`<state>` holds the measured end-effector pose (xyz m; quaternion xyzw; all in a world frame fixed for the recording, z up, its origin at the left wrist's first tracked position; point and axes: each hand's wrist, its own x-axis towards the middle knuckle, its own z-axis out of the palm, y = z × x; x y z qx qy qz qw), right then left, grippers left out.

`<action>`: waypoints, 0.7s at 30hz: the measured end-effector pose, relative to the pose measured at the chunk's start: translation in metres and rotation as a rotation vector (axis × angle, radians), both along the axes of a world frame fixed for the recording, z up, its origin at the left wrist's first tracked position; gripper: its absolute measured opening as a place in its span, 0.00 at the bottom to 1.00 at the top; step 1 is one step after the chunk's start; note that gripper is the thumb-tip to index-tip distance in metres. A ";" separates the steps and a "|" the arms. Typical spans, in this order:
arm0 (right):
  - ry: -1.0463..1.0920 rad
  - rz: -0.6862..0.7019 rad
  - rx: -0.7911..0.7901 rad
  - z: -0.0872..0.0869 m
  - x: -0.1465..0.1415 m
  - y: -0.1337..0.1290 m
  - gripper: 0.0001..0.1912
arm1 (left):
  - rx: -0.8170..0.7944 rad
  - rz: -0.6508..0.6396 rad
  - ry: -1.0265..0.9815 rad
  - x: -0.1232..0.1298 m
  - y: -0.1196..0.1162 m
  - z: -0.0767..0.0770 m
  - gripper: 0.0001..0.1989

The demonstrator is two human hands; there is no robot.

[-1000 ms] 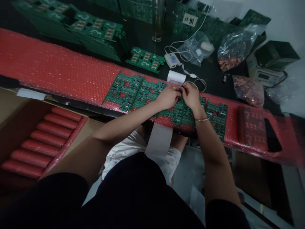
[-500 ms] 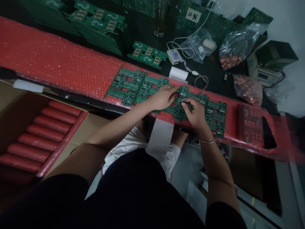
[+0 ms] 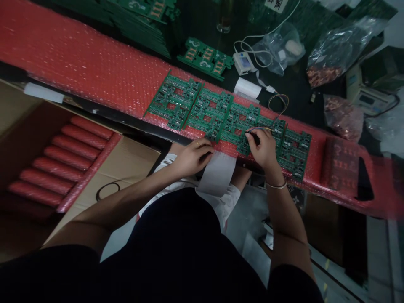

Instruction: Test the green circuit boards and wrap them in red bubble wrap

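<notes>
Several green circuit boards (image 3: pixel 208 113) lie in a row on red bubble wrap (image 3: pixel 104 59). My right hand (image 3: pixel 263 147) pinches the dark end of a thin wired cable (image 3: pixel 264 128) over one of the middle boards. That cable runs back to a small white device with a screen (image 3: pixel 243 63). At the bench's front edge is my left hand (image 3: pixel 194 156), its fingers curled together beside a white strip (image 3: pixel 217 174) that hangs down over my lap. Whatever its fingertips hold, if anything, is hidden.
Green boards (image 3: pixel 206 59) are stacked behind the wrap. A carton (image 3: pixel 135 160) with red bubble-wrapped rolls (image 3: pixel 59 162) stands at left. Bags of copper-coloured parts (image 3: pixel 342 115) lie at right, near a boxy instrument (image 3: pixel 366 99). A glass (image 3: pixel 223 25) stands at the back.
My left hand has come off the boards, moving left and toward me to the bench edge by the white strip. My right hand still holds the cable end over the boards. The view has shifted.
</notes>
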<state>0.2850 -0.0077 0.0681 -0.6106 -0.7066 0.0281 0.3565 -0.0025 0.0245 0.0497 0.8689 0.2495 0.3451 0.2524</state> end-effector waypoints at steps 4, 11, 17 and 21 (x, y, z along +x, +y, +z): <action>-0.007 -0.005 0.003 -0.004 -0.001 0.001 0.13 | -0.045 -0.035 0.040 0.002 -0.005 -0.013 0.07; -0.011 -0.029 -0.034 -0.004 -0.002 0.003 0.16 | -0.073 -0.018 0.137 0.006 -0.004 -0.030 0.08; 0.010 -0.032 -0.041 -0.002 -0.003 0.003 0.15 | -0.027 0.011 0.108 0.010 -0.004 -0.041 0.08; 0.027 -0.029 -0.022 -0.003 -0.004 0.003 0.14 | -0.014 0.023 0.095 0.012 -0.005 -0.043 0.08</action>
